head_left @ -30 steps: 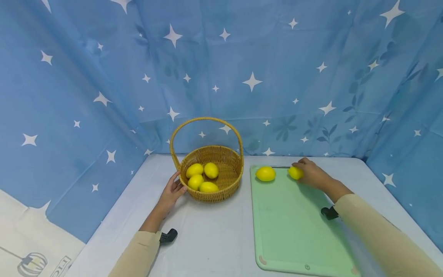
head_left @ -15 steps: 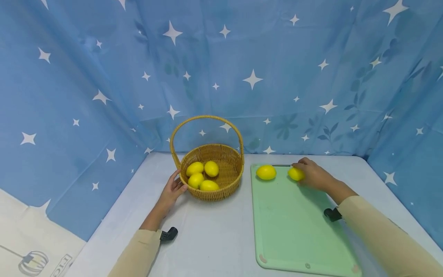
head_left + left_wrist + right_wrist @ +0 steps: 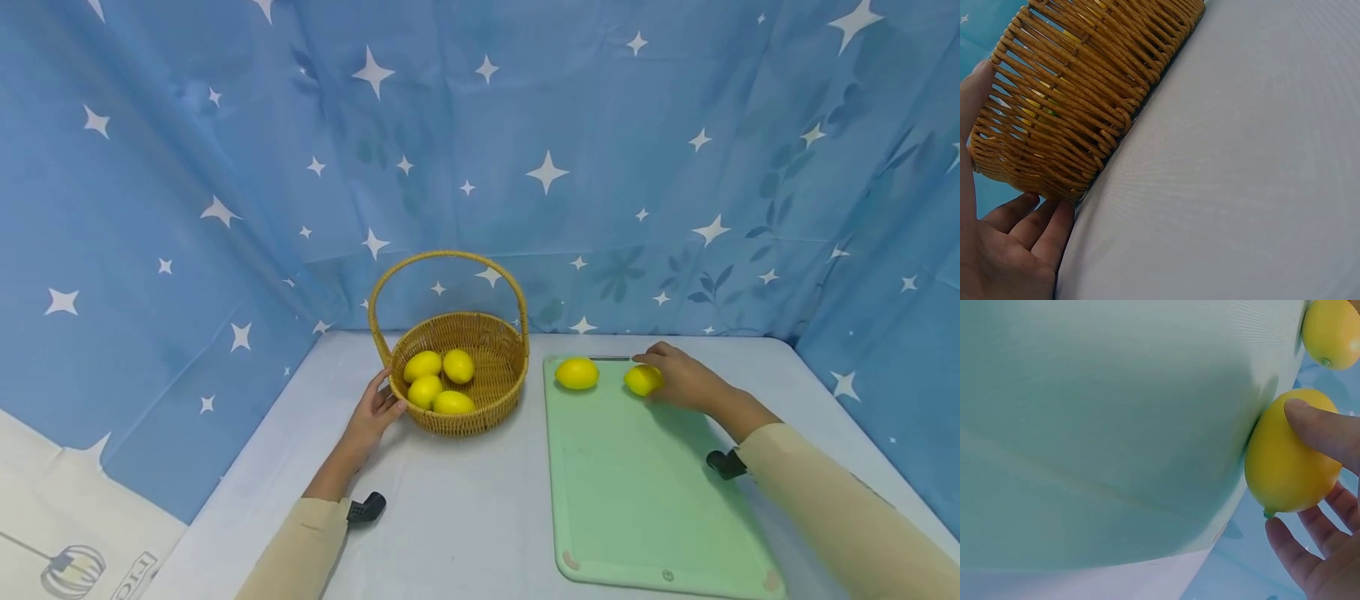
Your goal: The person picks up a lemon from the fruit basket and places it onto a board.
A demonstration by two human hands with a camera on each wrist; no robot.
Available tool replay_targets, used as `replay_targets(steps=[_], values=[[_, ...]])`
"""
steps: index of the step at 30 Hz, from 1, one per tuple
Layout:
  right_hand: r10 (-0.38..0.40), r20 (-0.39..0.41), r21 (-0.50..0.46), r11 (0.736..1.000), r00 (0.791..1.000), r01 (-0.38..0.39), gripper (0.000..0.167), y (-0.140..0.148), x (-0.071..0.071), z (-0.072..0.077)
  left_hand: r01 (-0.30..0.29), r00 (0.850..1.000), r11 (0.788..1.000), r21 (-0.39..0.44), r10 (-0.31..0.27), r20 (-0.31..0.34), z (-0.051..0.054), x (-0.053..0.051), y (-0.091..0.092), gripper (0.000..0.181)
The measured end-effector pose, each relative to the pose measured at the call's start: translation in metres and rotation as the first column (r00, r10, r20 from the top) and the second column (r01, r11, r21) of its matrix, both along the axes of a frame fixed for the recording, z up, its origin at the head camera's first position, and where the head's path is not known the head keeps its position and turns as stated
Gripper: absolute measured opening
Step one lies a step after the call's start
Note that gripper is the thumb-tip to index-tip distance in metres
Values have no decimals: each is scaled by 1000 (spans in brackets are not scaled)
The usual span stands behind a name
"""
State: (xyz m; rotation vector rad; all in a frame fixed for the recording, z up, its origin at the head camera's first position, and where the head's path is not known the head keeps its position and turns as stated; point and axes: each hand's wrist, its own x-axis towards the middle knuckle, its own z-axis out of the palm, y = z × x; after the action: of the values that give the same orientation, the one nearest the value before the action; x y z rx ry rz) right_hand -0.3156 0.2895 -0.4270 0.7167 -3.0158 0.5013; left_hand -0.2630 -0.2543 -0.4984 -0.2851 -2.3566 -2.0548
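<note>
One pale cloth [image 3: 60, 492] with a whisk-like drawing covers the lower left corner, below a blue curtain [image 3: 465, 125] patterned with white stars that runs across the back to the far right. Next comes a beige left sleeve [image 3: 296, 550] with a black fitting [image 3: 366, 507] at its cuff. Above it, the left hand [image 3: 367, 425] grips the left side of a wicker basket [image 3: 465, 424], thumb near the rim and fingertips against the outer wall. The basket stands upright on a white table [image 3: 442, 533], its tall handle arched over it, and four yellow lemons [image 3: 425, 391] lie inside, mostly toward the left. Farther right, apart from the basket, lies a pale green board [image 3: 637, 492]. A single lemon [image 3: 577, 373] rests at its back left corner. Another lemon [image 3: 640, 380] sits to the right, near the back edge, apart from the first. The right hand [image 3: 684, 379] holds this second one loosely, thumb on the near side, slightly spread fingers bent behind. Beyond, the right sleeve [image 3: 825, 500] carries a matching black fitting [image 3: 725, 464].
</note>
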Motion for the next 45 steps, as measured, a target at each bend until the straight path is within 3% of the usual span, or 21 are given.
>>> replay_targets(steps=[4,9,18,25,32,45], values=[[6,-25,-3,1000,1000,-6,62,-1,-2,1,4,1000,1000,-1,-4,-13,3,-3,-2,77],[18,-73,-20,1000,997,-20,57,0,-7,-4,2,1000,1000,16,-3,16,3,-4,-1,77],[7,-48,-19,1000,999,-8,61,1,-5,-5,-1,1000,1000,22,0,31,0,1,0,76],[9,-55,6,1000,998,-8,65,2,0,3,0,1000,1000,-4,0,-8,1,1,0,77],[21,-56,23,1000,998,-19,64,-2,7,15,-3,1000,1000,-5,3,2,2,2,0,77],[136,-130,42,990,982,-132,58,-31,19,31,6,1000,1000,-5,-6,19,3,1,0,77]])
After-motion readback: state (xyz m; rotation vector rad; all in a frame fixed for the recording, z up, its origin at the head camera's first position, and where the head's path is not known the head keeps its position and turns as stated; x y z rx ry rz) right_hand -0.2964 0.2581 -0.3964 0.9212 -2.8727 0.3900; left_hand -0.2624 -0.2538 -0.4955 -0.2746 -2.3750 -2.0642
